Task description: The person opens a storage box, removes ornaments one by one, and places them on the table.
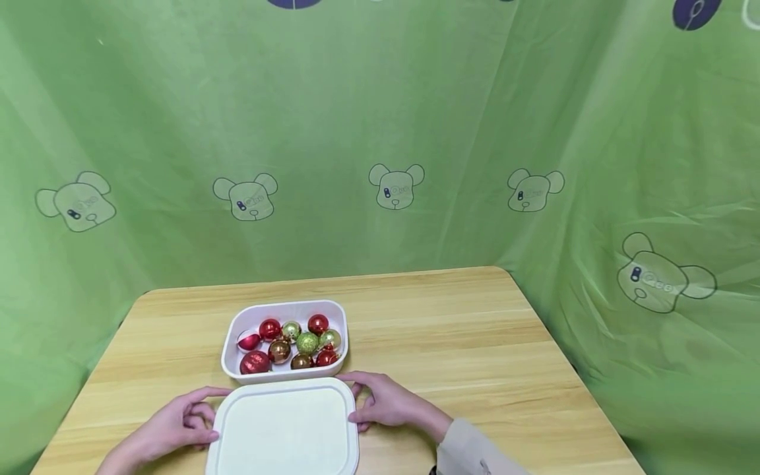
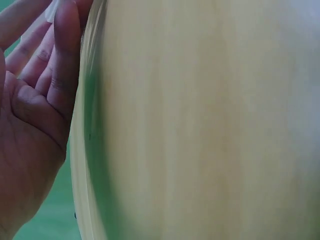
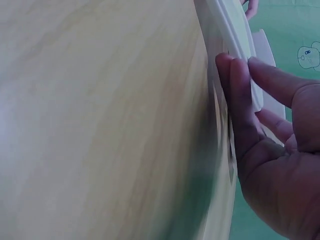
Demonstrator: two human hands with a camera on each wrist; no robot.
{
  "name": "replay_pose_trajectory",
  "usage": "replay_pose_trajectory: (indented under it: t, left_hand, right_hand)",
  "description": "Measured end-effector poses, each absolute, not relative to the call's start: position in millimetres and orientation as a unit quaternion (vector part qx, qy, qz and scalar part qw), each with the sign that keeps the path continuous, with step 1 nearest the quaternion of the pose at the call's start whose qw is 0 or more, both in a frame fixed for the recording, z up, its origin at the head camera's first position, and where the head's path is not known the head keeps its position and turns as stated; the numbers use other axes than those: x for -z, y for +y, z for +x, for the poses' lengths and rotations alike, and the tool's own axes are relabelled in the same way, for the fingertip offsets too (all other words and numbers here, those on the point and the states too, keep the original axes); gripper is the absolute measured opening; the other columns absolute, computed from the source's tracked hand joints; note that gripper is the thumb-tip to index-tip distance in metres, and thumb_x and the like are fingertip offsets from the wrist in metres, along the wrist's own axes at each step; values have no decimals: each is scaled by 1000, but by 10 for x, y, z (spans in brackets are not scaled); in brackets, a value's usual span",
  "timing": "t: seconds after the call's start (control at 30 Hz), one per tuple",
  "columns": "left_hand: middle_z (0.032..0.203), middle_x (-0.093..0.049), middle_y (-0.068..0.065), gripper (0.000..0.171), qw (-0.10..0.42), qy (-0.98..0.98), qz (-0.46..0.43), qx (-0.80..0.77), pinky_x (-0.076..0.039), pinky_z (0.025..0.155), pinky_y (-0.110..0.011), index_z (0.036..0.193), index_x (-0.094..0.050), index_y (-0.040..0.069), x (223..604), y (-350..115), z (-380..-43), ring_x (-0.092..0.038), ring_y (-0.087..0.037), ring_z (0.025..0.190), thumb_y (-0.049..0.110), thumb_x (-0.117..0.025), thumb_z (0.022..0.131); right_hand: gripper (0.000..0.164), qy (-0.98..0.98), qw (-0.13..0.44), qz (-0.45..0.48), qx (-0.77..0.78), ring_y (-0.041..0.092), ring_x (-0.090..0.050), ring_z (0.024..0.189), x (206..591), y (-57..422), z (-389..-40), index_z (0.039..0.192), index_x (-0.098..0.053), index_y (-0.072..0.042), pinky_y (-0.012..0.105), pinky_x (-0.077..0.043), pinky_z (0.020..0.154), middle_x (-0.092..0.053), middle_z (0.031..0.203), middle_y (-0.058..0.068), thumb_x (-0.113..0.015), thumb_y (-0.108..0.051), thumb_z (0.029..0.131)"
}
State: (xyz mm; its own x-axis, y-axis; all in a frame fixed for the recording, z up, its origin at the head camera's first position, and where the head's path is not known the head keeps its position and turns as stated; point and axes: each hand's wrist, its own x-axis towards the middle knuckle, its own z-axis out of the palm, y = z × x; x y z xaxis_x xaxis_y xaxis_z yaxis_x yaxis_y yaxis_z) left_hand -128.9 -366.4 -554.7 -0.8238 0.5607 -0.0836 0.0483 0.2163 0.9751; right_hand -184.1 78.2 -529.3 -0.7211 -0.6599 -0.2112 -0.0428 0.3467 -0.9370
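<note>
A white lid [image 1: 285,429] with rounded corners lies flat before me, low in the head view. On its left edge my left hand [image 1: 172,425] grips it, thumb at the side and index finger stretched along the near corner. My right hand [image 1: 388,399] holds the opposite edge; the right wrist view shows its thumb and fingers pinching the rim of the lid [image 3: 235,30]. Just beyond the lid stands a white open box [image 1: 236,323] holding several Christmas baubles [image 1: 307,343] in red, green and brown. The left wrist view shows the left palm [image 2: 30,125] and curled fingers.
A light wooden table [image 1: 463,343] carries the box and lid. Green curtains [image 1: 392,99] printed with bear heads hang behind the table and along both sides. The table's right edge slopes toward the right curtain.
</note>
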Motion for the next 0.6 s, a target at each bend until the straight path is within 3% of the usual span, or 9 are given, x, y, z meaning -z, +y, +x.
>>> replay_pose_trajectory:
  t: [0.3, 0.6]
  left_hand:
    - [110, -64, -15, 74, 199, 777, 196, -564, -63, 60, -32, 151, -39, -9, 5582, -3649, -1298, -68, -10, 70, 9, -78, 90]
    - [119, -59, -22, 71, 178, 784, 203, -559, -60, 56, -30, 148, -44, -9, 5574, -3605, -1290, -65, -7, 67, 9, -79, 89]
  right_hand:
    - [71, 798, 264, -227, 491, 17, -71, 64, 5316, 738, -1863, 148, -55, -13, 29, -62, 57, -63, 116, 2, -81, 3, 84]
    - [68, 827, 226, -240, 455, 7, -64, 73, 5355, 726, -1884, 145, -58, -10, 21, -59, 64, -61, 120, 1, -84, -2, 82]
